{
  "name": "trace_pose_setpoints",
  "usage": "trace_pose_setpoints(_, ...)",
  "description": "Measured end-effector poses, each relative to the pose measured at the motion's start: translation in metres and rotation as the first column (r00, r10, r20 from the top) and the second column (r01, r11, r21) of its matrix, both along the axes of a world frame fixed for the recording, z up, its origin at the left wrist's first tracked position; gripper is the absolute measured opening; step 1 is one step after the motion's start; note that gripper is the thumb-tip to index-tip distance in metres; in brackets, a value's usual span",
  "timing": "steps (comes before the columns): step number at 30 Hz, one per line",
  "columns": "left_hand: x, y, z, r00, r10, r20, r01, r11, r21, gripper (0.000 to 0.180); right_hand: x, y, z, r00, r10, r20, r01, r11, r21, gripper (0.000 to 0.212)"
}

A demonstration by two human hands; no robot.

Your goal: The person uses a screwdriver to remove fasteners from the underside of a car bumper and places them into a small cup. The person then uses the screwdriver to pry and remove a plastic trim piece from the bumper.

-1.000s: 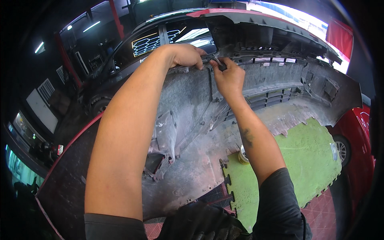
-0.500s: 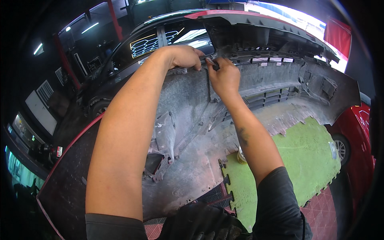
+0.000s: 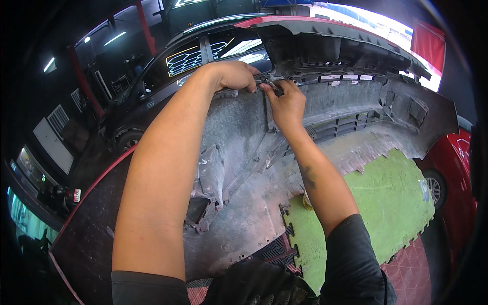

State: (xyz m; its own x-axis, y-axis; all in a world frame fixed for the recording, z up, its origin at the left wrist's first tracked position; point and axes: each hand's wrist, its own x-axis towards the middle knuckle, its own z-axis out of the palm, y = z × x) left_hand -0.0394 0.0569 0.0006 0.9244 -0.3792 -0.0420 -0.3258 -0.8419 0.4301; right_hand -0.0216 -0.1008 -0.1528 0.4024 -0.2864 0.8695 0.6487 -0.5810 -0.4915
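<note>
– Where your fingers meet the upper edge of the car bumper (image 3: 234, 134), how are they set?

– Your left hand (image 3: 236, 75) has its fingers bent down at that edge; whether they pinch anything, you cannot tell. Your right hand (image 3: 290, 105) has thumb and forefinger drawn near each other beside a small pale piece (image 3: 276, 79); whether it is gripped, you cannot tell either.

– Which way do things lie from your fingertips?

– You have the pale piece at about two o'clock from your right thumb tip, so your right hand is the nearer. The bumper's inner face spreads below you, toward six and seven. Its long axis bends from eight o'clock, at the low end, round to three or four at the far end.

– Any containers near you?

– One small tub (image 3: 307, 202) at five o'clock, partly behind your right forearm (image 3: 325, 190); its contents are hidden from you. By it lies the green mat (image 3: 376, 203). Farther out, you have a red car (image 3: 460, 168) at four and a dark car (image 3: 206, 48) at ten.
</note>
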Motion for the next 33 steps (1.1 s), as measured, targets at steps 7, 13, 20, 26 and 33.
trace_pose_setpoints(7,0.008,0.005,-0.002,0.999,-0.020,-0.035,0.019,0.999,-0.029,0.068,0.002,-0.009,0.005,0.961,0.151,0.231,-0.136,0.987,-0.081,0.023)
trace_pose_setpoints(13,0.011,0.001,-0.007,1.000,-0.007,0.027,0.007,1.000,-0.003,0.067,0.006,-0.017,0.006,0.984,0.014,0.179,0.030,0.971,-0.235,0.023)
trace_pose_setpoints(20,0.013,0.003,-0.010,0.999,0.025,0.037,-0.024,0.999,-0.025,0.068,0.005,-0.005,0.010,0.990,-0.013,0.139,0.038,0.984,-0.177,0.016)
trace_pose_setpoints(26,0.012,0.001,-0.006,1.000,0.008,0.011,-0.008,1.000,-0.004,0.070,0.014,-0.005,0.007,0.988,-0.040,0.149,0.066,0.982,-0.175,0.019)
trace_pose_setpoints(33,0.008,0.003,-0.007,0.999,0.023,0.033,-0.022,0.999,-0.028,0.068,0.002,-0.003,0.014,0.995,-0.057,0.079,0.075,0.968,-0.239,0.022)
